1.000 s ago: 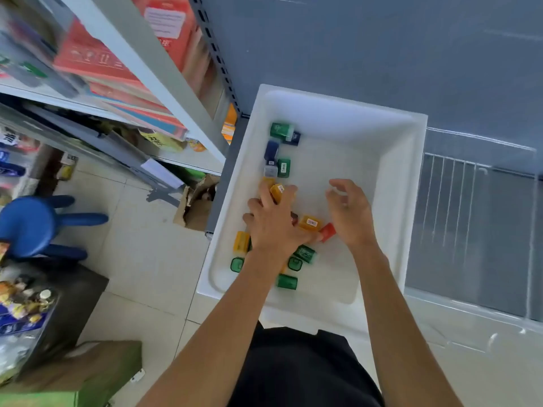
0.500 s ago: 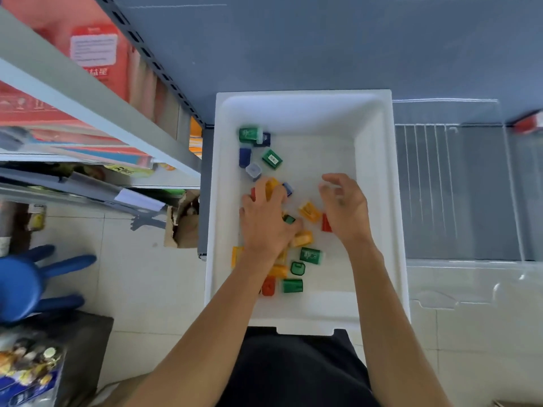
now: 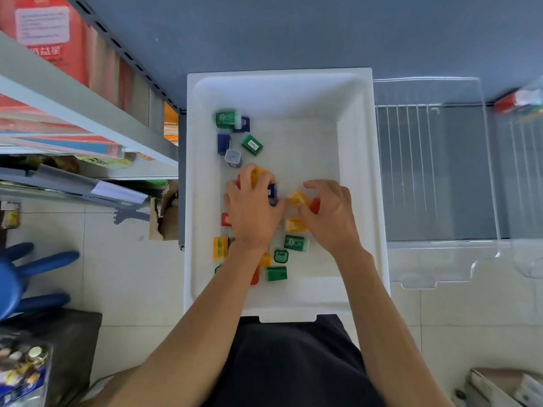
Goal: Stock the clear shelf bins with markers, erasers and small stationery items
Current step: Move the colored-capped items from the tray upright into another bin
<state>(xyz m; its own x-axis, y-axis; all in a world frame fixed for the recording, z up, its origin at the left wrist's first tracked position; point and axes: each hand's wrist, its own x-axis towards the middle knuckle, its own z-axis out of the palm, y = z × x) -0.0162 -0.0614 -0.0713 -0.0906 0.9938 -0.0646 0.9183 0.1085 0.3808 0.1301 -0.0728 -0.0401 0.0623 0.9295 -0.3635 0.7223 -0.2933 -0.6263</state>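
A white plastic tub (image 3: 361,177) rests against my lap, holding several small coloured stationery boxes in green, yellow, blue and red. My left hand (image 3: 252,212) is closed over a handful of them, with a yellow box (image 3: 258,176) and a blue one (image 3: 272,191) showing between the fingers. My right hand (image 3: 329,215) curls over a yellow box (image 3: 299,198) and a red one (image 3: 315,205). Loose green boxes (image 3: 295,242) lie near my wrists. An empty clear shelf bin (image 3: 435,171) stands right of the tub.
A grey metal shelf (image 3: 88,118) with red and orange packs runs along the left. A blue stool (image 3: 17,277) and a torn cardboard box (image 3: 164,215) sit on the tiled floor. A second clear bin (image 3: 526,183) holds colourful items at far right.
The view has shifted so the tub sits square and centred. Both hands have gathered more boxes toward the middle of the tub, the right hand closing onto a yellow and a red box.
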